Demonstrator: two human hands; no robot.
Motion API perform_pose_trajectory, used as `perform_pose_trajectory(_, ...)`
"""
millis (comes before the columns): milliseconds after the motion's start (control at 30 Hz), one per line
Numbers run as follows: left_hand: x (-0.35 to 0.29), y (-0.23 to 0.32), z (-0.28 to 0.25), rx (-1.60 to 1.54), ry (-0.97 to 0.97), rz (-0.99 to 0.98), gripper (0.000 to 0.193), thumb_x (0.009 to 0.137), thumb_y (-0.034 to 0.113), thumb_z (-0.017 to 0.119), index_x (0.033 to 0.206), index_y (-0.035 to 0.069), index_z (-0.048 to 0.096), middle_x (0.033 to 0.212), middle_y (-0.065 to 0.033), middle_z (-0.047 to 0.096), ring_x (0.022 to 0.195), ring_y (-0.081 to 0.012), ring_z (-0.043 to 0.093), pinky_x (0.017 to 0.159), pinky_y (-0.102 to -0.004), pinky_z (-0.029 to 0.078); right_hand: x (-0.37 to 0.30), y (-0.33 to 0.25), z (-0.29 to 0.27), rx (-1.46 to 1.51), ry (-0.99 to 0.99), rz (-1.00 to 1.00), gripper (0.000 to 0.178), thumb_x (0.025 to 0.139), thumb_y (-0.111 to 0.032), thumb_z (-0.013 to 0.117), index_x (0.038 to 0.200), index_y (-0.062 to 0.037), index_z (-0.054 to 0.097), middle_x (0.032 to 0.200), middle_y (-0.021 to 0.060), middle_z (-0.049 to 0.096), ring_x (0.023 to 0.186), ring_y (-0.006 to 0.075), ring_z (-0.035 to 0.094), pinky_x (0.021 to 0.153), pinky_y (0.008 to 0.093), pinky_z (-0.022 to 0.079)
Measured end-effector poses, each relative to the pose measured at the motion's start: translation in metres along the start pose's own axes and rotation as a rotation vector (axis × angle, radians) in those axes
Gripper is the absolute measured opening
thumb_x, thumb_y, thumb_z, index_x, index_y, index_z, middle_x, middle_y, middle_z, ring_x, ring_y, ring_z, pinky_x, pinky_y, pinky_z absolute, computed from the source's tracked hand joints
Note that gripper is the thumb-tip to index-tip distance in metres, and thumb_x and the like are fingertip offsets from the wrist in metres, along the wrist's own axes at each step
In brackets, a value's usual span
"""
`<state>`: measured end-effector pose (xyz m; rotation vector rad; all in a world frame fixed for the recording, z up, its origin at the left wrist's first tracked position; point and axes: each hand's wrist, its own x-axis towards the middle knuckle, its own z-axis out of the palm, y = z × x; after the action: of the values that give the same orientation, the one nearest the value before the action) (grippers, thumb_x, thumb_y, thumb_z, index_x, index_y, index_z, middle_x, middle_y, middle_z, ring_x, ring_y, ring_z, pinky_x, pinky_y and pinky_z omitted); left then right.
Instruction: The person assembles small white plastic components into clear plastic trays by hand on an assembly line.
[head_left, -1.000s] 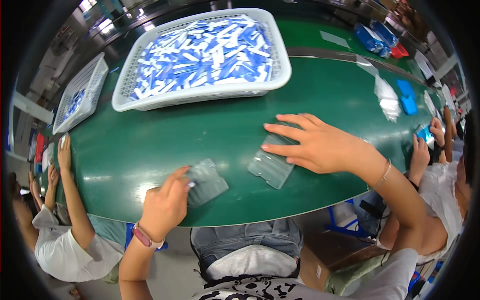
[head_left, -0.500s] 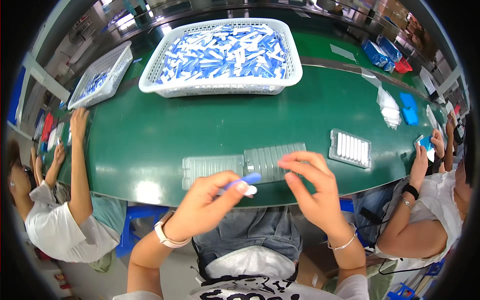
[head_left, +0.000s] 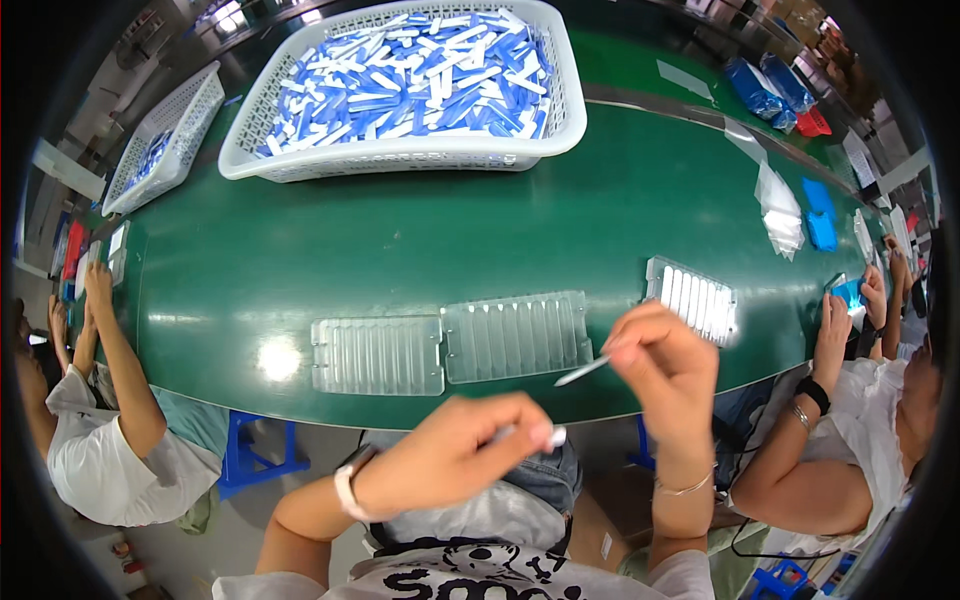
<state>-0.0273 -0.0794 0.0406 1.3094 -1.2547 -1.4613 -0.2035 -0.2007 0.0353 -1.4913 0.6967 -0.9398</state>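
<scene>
My left hand is closed low over the table's near edge, with a small white end poking out past the thumb; the rest of that piece is hidden. Pinched in my right hand is a slim, pale flat stick, its pointed end aimed down and left. Two clear ribbed plastic trays lie side by side in front of me, their grooves showing no sticks. Just beyond my right hand, partly covered by it, lies another clear tray with several white sticks in a row.
A large white basket heaped with blue and white sticks stands at the far side; a smaller basket is to its left. Clear bags and blue packets lie at right. Co-workers sit on both sides.
The blue piece in my left hand has gone from sight. My right hand, previously open, has moved right and now pinches a slim stick. The view has shifted.
</scene>
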Motion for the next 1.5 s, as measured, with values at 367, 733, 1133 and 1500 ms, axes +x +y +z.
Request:
perform_pose_trajectory(367, -0.033, -0.097, 0.019, 0.927, 0.165, 0.066, 0.027, 0.083, 0.018, 0.066, 0.101, -0.001, 0.059, 0.086, -0.0171, 0.061, 0.072, -0.0339, 0.061, 0.060, -0.0391, 0.051, 0.060, 0.013, -0.010, -0.724, -0.369, -0.042, 0.027, 0.073, -0.013, 0.075, 0.090, -0.0030, 0.057, 0.094, 0.0089, 0.055, 0.083, 0.0248, 0.054, 0.072, 0.0329, 0.046)
perform_pose_trajectory(733, -0.027, -0.146, 0.022, 1.014, 0.027, 0.030, 0.027, 0.080, 0.013, 0.063, 0.103, -0.001, 0.059, 0.089, -0.0186, 0.059, 0.083, -0.0356, 0.058, 0.074, -0.0424, 0.046, -0.145, 0.141, 0.003, -0.502, 0.275, 0.203, 0.025, 0.080, -0.010, 0.071, 0.101, -0.0010, 0.061, 0.091, 0.0097, 0.057, 0.075, 0.0234, 0.057, 0.066, 0.0319, 0.048)
perform_pose_trajectory(1133, -0.055, -0.111, 0.022, 0.553, 0.116, -0.104, 0.015, 0.082, 0.015, 0.065, 0.091, 0.004, 0.062, 0.067, -0.0163, 0.061, 0.057, -0.0345, 0.061, 0.051, -0.0405, 0.047, -0.123, 0.178, 0.006, -0.496, -0.065, 0.376, 0.026, 0.083, -0.020, 0.064, 0.098, 0.0014, 0.063, 0.090, 0.0187, 0.065, 0.082, 0.0315, 0.063, 0.071, 0.0370, 0.049)
perform_pose_trajectory(1500, -0.067, -0.058, 0.004, -0.114, -0.031, -0.193, 0.019, 0.095, 0.023, 0.056, 0.095, 0.004, 0.054, 0.060, -0.0012, 0.043, 0.053, -0.0082, 0.038, 0.049, -0.0261, 0.032, -0.104, 0.010, 0.027, 0.230, -0.063, 0.652, 0.034, 0.079, 0.008, 0.067, 0.111, 0.0037, 0.058, 0.083, 0.0092, 0.068, 0.073, 0.0092, 0.062, 0.064, 0.0190, 0.047)
